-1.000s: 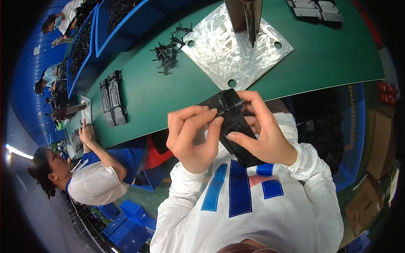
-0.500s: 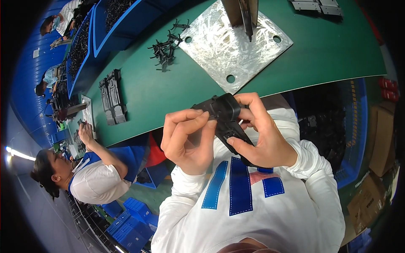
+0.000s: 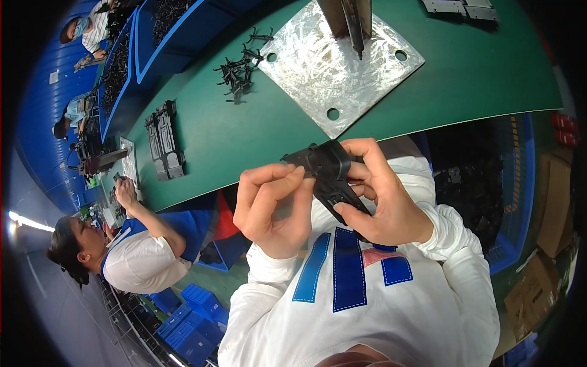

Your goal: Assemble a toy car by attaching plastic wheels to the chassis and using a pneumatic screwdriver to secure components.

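Note:
A black moulded plastic part (image 3: 332,164) is held up in front of my chest, near the table's front edge. My right hand (image 3: 388,199) is closed round its right side, the thumb pressed on its lower arm. With thumb and fingertips pinched together, my left hand (image 3: 275,205) grips the upper left end of the same part. Whether a smaller piece sits between the left fingertips is hidden. Beyond the hands lies a square metal plate (image 3: 342,79) with round holes, bearing an upright metal post with a dark pointed tip (image 3: 356,46).
Small black clips (image 3: 237,74) lie piled left of the plate. Black moulded parts (image 3: 164,140) rest farther left, grey-black ones (image 3: 461,8) at far right. Blue bins (image 3: 137,52) stand at the back left; a blue crate (image 3: 510,183) is below right. A co-worker (image 3: 131,257) sits left.
The black part has tilted slightly and shifted a little lower in my hands. Both hands keep their grip and have barely moved.

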